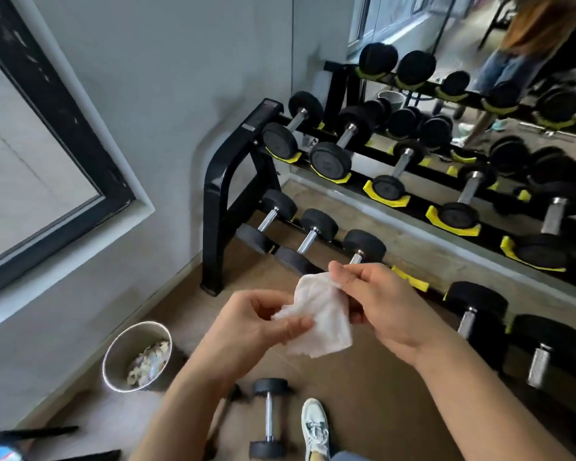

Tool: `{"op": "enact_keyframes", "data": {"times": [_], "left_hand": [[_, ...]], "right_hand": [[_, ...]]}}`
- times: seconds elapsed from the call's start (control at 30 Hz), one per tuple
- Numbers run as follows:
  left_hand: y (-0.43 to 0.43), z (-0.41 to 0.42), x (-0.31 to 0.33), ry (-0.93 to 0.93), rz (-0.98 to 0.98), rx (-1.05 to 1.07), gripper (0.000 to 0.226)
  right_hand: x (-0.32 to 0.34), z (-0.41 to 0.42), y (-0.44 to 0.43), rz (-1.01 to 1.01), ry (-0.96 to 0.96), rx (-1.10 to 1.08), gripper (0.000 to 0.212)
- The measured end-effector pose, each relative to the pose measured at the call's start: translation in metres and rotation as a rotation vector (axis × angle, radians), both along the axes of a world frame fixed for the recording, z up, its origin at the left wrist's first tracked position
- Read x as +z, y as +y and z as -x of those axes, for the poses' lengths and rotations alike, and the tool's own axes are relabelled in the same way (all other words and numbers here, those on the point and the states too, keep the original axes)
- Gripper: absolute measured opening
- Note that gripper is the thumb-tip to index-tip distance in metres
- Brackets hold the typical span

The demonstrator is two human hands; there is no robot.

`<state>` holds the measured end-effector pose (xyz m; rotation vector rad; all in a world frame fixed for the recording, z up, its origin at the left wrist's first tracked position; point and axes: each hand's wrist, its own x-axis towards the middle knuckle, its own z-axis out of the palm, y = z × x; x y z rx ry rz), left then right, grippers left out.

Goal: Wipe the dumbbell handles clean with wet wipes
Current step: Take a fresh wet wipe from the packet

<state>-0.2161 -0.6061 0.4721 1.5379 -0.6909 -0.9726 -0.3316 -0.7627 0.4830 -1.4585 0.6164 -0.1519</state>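
Note:
A white wet wipe [323, 317] hangs between my two hands at the centre of the head view. My left hand [250, 324] pinches its lower left edge, and my right hand [376, 304] pinches its top right corner. A small black dumbbell with a chrome handle [269, 417] lies on the floor below my hands, next to my shoe [315, 427]. Several black dumbbells with chrome handles rest on a two-tier black rack [217, 194] with yellow cradles, behind and to the right of my hands.
A metal bin [113, 361] holding crumpled used wipes stands on the floor at the left by the wall. A window sits in the left wall. A mirror behind the rack reflects the dumbbells and a person's legs.

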Motion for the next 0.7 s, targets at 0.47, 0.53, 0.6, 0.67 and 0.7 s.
{"op": "enact_keyframes", "data": {"times": [0.47, 0.53, 0.6, 0.67, 0.7], "left_hand": [[-0.052, 0.081, 0.045, 0.133, 0.26, 0.111, 0.025], [-0.066, 0.088, 0.049, 0.039, 0.248, 0.034, 0.028], [-0.083, 0.093, 0.052, -0.07, 0.218, -0.057, 0.034], [-0.105, 0.097, 0.053, -0.171, 0.159, -0.116, 0.036], [-0.117, 0.099, 0.052, -0.235, 0.126, -0.145, 0.033]], "right_hand": [[0.018, 0.094, -0.031, -0.303, -0.184, -0.042, 0.032], [0.018, 0.103, -0.046, -0.359, -0.211, -0.004, 0.027], [0.02, 0.114, -0.065, -0.363, -0.229, 0.149, 0.034], [0.019, 0.125, -0.09, -0.353, -0.183, 0.23, 0.041], [0.019, 0.13, -0.104, -0.331, -0.147, 0.242, 0.039]]}}
